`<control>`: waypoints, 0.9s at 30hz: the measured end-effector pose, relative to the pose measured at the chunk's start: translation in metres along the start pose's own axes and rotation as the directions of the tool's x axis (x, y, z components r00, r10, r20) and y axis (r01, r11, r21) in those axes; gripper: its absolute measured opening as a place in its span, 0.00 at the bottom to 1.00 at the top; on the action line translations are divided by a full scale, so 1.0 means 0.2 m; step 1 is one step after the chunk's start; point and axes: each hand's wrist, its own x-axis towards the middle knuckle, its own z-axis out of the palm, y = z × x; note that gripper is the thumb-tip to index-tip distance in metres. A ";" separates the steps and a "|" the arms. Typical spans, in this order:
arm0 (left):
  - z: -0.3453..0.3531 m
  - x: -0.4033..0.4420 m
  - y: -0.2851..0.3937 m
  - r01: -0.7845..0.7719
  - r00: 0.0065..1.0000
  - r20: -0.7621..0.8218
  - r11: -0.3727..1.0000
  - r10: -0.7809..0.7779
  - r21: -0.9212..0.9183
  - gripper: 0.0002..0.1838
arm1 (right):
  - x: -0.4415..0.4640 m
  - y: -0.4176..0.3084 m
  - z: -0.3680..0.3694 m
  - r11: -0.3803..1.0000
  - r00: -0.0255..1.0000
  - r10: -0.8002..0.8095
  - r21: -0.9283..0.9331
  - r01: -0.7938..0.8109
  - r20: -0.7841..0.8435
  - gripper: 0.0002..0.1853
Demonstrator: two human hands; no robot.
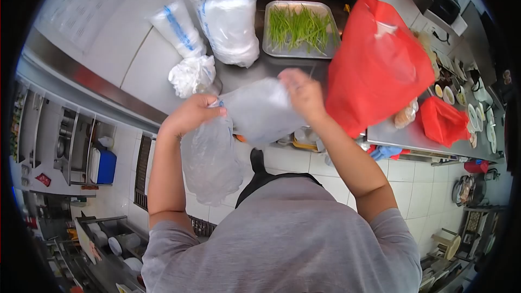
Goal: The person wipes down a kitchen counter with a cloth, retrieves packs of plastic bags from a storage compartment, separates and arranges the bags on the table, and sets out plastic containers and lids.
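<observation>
Head view: left hand (pixel 202 112) pinches the hanging bag (pixel 213 165) — limp, clear of the counter (pixel 230 76). Spread bag (pixel 260 111) between both hands. Right hand (pixel 302 93) at its upper edge, blurred; cannot tell grip. Risk: slack left pinch drops the hanging bag; hard pulling tears the spread one.

I stood in a commercial-looking kitchen: beyond the right hand (pixel 303 96), a tray (pixel 301 55) of cut greens (pixel 298 28) sat on a steel counter (pixel 230 77); farther right, plates (pixel 448 95) clustered; well left of the left hand (pixel 192 114), metal shelving (pixel 89 152) rose beside tiled floor (pixel 287 160).
</observation>
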 end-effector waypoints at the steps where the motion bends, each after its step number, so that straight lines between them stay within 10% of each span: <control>1: -0.05 0.02 -0.04 0.002 1.000 0.011 1.000 -0.002 -0.016 0.14 | -0.02 0.12 0.11 0.970 0.970 -0.144 -0.166 0.177 0.194 0.08; 4: -0.19 0.12 -0.14 -0.003 0.999 0.045 0.999 0.005 -0.033 0.13 | -0.14 0.33 0.34 0.809 0.646 -0.243 -0.216 0.546 0.724 0.10; 6: -0.25 0.22 -0.22 -0.030 0.997 0.071 0.999 0.033 -0.036 0.13 | -0.11 0.25 0.39 0.762 0.394 0.056 -0.294 0.577 0.917 0.10; 12: -0.43 0.42 -0.37 -0.094 0.977 0.184 0.992 0.107 -0.079 0.13 | -0.06 0.47 0.59 0.946 0.703 0.019 -0.241 0.217 0.711 0.17; 15: -0.48 0.47 -0.40 -0.084 0.972 0.207 0.988 0.111 -0.133 0.14 | 0.10 0.44 0.54 0.956 0.571 0.247 -0.294 -0.011 0.783 0.25; 17: -0.47 0.50 -0.44 -0.114 0.962 0.222 0.975 0.156 -0.193 0.14 | 0.37 0.26 0.51 0.851 0.715 0.498 -0.436 -0.294 0.490 0.40; 19: -0.47 0.53 -0.39 -0.110 0.951 0.259 0.967 0.169 -0.229 0.14 | 0.66 0.33 0.52 0.962 0.964 0.260 -0.103 -0.254 0.050 0.48; 21: -0.46 0.57 -0.33 -0.144 0.944 0.261 0.963 0.203 -0.230 0.13 | 0.97 0.46 0.59 0.984 0.992 0.016 -0.173 -0.038 -0.126 0.51; 27: -0.45 0.66 -0.22 -0.213 0.932 0.244 0.949 0.269 -0.232 0.13 | 1.21 0.55 0.82 0.794 0.889 0.411 0.401 -0.458 0.203 0.29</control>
